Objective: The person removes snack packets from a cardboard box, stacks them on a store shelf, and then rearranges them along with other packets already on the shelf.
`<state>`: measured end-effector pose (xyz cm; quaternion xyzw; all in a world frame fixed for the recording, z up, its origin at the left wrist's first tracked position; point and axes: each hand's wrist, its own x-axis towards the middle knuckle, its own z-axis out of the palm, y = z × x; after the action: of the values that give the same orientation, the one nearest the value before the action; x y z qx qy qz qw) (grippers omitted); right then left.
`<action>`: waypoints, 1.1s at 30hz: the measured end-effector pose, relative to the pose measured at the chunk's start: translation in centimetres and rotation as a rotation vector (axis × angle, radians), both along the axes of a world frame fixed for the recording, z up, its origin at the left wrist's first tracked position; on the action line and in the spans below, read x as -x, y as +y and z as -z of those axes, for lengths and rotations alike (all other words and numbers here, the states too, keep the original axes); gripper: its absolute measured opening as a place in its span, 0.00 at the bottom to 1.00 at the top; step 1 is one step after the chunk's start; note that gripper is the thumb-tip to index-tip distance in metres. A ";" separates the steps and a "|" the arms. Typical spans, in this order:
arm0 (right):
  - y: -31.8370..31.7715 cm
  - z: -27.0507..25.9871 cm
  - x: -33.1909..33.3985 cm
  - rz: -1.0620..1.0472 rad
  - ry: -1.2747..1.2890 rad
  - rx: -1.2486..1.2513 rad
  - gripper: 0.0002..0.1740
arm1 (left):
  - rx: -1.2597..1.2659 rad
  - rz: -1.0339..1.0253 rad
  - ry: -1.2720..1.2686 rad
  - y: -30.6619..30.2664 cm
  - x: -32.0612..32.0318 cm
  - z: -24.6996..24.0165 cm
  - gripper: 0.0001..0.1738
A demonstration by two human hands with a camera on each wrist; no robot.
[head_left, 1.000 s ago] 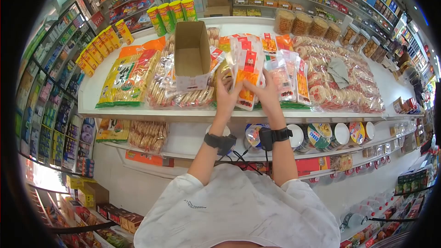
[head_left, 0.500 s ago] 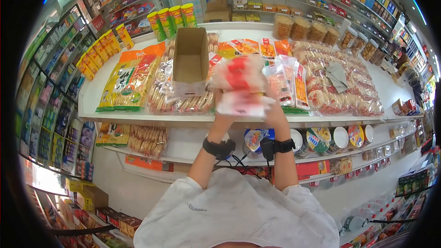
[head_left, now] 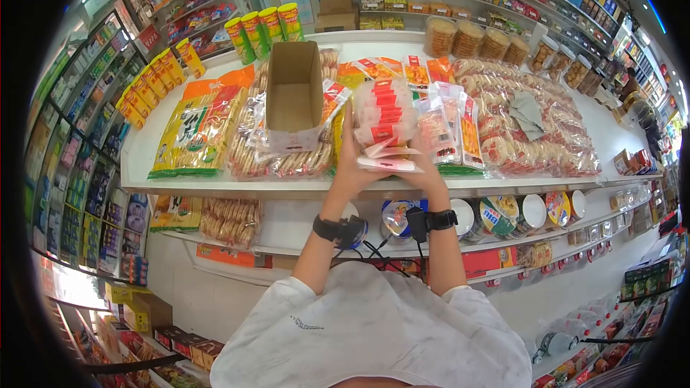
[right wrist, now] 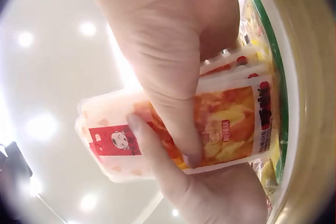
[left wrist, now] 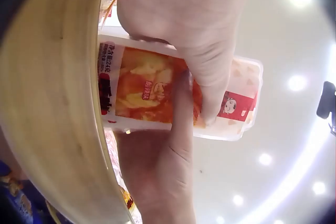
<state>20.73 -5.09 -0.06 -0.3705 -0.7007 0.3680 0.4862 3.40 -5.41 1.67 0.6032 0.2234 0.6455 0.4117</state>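
Observation:
Both hands hold a stack of snack packets (head_left: 384, 116) at the counter's front edge, the left hand (head_left: 350, 167) gripping its left side and the right hand (head_left: 430, 171) its right side. The packets are fanned, their red labels in a row towards the head camera. In the left wrist view the front packet (left wrist: 142, 85) shows an orange food picture, with both thumbs pressed across it. The right wrist view shows more packets layered behind the front one. Fingers behind the stack are mostly hidden. More packets (head_left: 471, 133) lie right of the hands.
An open cardboard box (head_left: 295, 93) stands left of the hands on bagged biscuits. Further left lies a yellow-green bag (head_left: 192, 129). Large clear biscuit bags (head_left: 503, 145) spread to the right. Green cans (head_left: 290, 21) and clear jars (head_left: 466, 39) line the back of the white counter (head_left: 269, 185).
The packet stack was lifted off the counter goods and drawn towards the body. It tipped so its top edges now face the head camera. Both hands kept hold of it.

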 end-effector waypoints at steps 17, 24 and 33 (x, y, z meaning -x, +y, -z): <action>0.8 0.4 2.1 0.112 0.206 -0.008 0.40 | 0.280 -0.066 0.028 0.5 -0.2 0.0 0.44; -1.0 -1.4 3.0 0.360 0.462 0.039 0.37 | -0.417 -0.803 0.515 -2.8 2.8 -4.3 0.36; -1.4 -1.5 0.6 0.365 0.835 0.060 0.36 | 0.288 -0.683 0.126 2.9 14.4 -0.2 0.27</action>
<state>20.08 -6.53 1.44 -0.3214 -0.3569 0.4144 0.7730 -11.02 -2.52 1.88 0.4685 0.5253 0.6690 0.2388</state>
